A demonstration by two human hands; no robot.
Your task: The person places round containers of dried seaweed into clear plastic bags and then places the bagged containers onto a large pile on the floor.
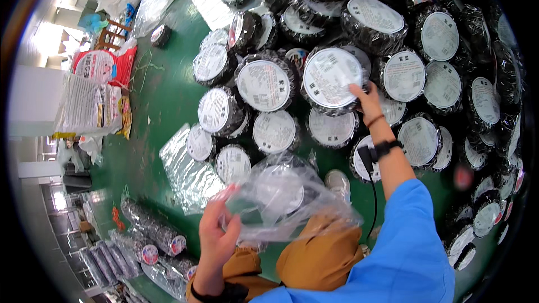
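My left hand grips a clear plastic bag near the lower middle, its fingers closed on the film. A round pack with a white label shows through the plastic; I cannot tell whether it is inside or beneath it. My right hand is closed on the edge of a round, black, plastic-wrapped pack with a white label, among many similar packs. A black band with a cord is on my right wrist.
Piles of wrapped round packs fill the right side of the green floor. Loose plastic sheets lie at left of centre. Red and white sacks, a wooden chair and long wrapped rolls are at the left.
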